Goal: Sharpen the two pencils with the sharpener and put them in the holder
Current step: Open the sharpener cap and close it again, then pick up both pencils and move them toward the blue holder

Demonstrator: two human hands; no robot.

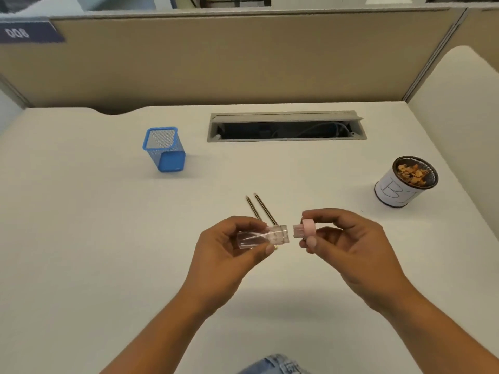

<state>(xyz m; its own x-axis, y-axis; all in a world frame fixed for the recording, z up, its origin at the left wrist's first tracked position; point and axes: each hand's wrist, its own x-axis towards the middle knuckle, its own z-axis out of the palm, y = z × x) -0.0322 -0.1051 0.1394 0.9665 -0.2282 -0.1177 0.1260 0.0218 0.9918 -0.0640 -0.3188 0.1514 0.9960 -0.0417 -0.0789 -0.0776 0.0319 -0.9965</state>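
I'm pinching the pink sharpener head (304,231) in my right hand (348,244); left hand (229,247) is gripping its clear shavings tube (266,237), the parts just apart. Probably rejoining them next, so they need lining up. Two pencils (260,209) are lying just beyond, their near ends hidden. Blue mesh holder (164,148) is sitting far left, looking empty.

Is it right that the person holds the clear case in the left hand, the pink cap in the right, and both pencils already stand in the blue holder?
Not quite. The head view shows the two pencils lying on the desk, not in the blue holder. The rest is right: left hand holds the clear case, right hand the pink cap.
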